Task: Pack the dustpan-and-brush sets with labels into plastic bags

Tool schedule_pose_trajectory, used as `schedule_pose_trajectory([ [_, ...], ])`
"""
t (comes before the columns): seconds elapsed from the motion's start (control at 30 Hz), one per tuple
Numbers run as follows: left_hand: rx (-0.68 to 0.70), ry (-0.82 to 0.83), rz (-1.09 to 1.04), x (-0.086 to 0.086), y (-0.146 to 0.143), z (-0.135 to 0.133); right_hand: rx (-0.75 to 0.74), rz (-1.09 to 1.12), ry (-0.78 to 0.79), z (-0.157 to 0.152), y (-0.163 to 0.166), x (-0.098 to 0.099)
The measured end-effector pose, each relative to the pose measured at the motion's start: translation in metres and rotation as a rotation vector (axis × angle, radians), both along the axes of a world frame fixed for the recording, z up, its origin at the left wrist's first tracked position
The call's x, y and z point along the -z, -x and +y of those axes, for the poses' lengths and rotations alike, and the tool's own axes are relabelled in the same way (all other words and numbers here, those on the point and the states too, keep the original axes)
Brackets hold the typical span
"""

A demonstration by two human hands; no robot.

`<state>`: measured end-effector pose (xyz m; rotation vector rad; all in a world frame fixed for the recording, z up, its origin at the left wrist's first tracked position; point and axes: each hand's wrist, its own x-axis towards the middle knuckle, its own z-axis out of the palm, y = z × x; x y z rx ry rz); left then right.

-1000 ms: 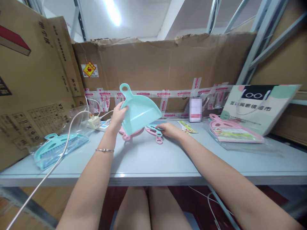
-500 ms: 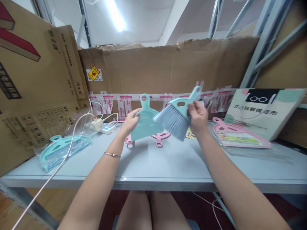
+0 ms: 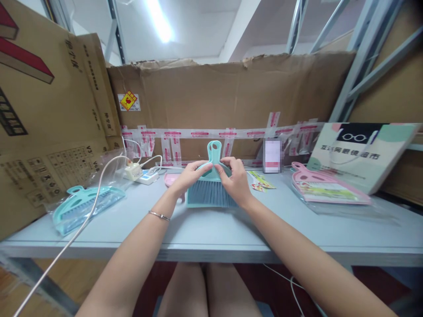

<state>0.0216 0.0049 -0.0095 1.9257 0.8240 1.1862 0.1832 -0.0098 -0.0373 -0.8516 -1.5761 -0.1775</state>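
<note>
Turquoise brush (image 3: 209,193) lies over its matching dustpan (image 3: 205,205) between our two hands

We hold the pair to the left of the phone (image 3: 272,155) and nearer to us than it is. Both pieces are a pale, slightly glossy turquoise; their ringed handles stand upright, almost overlapping, one loop peeking out beside the other. Long grey-blue bristles hang in an even fan, and the pan's smooth lip shows as a thin border beneath them. We cannot tell whether that lip touches the table (image 3: 264,229).

Our left hand (image 3: 192,175) is closed on the dustpan's left shoulder, its thumb reaching across to the brush. Our right hand (image 3: 235,179) is closed on the brush's right shoulder, thumb in front and fingers bent over the top; we cannot see how far they reach behind.

Left of the phone, beyond our left hand, a pink dustpan (image 3: 171,179) is partly covered. Just left of the phone and closer to us lie printed cards (image 3: 262,179). Well to its right is a pink set in clear wrapping (image 3: 330,189); far to its left, a wrapped turquoise set (image 3: 86,206).
</note>
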Motion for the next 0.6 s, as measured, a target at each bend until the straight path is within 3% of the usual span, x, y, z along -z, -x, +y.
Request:
schedule_pose_trajectory([
  [0.13, 0.007, -0.023, 0.041, -0.002, 0.001, -0.004, 0.037, 0.017, -0.032, 0.002, 0.002, 0.004],
  [0.23, 0.007, -0.011, 0.044, -0.002, 0.002, -0.004, 0.069, 0.065, 0.030, 0.009, -0.003, 0.003],
  [0.33, 0.016, 0.039, 0.064, 0.000, 0.004, -0.004, -0.042, 0.030, 0.250, 0.014, -0.008, 0.000],
  [0.43, 0.013, 0.072, 0.126, 0.001, 0.007, -0.003, -0.215, -0.138, 0.478, 0.011, -0.007, -0.004],
  [0.6, -0.104, -0.005, 0.220, -0.006, 0.010, -0.005, -0.235, -0.206, 0.472, 0.002, 0.003, -0.004],
])
